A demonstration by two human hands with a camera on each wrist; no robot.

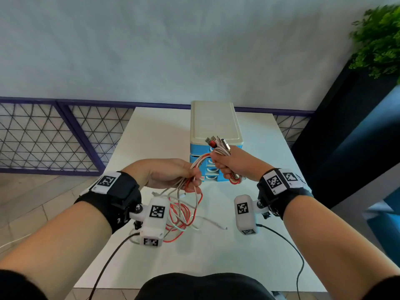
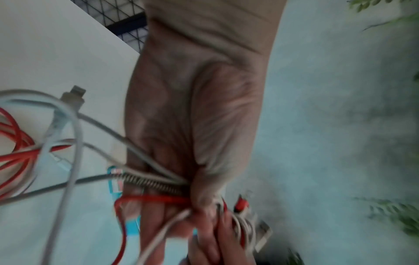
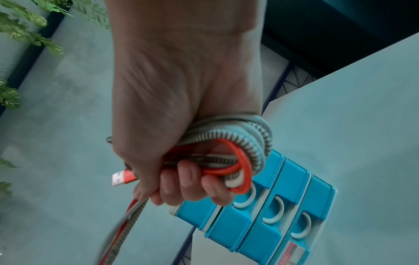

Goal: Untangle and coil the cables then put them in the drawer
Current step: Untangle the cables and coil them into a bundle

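Cables (image 1: 184, 204) bunched in both closed hands before the drawer unit (image 1: 215, 135); right hand (image 1: 236, 163) grips coiled plugs, left hand (image 1: 173, 176) pinches strands; trailing loops could knot if tugged.

The left hand (image 2: 192, 125) pinches a bundle of red, white and spring-wrapped cables (image 2: 154, 182) between thumb and fingers; loose strands trail down to the white table (image 2: 45, 53).

We are finding almost no legible writing. On the blue drawer unit (image 3: 267, 211), a red-and-white sticker (image 3: 294, 254) at five o'clock is showing letters resembling "col"; the rest is blurring beyond reading.
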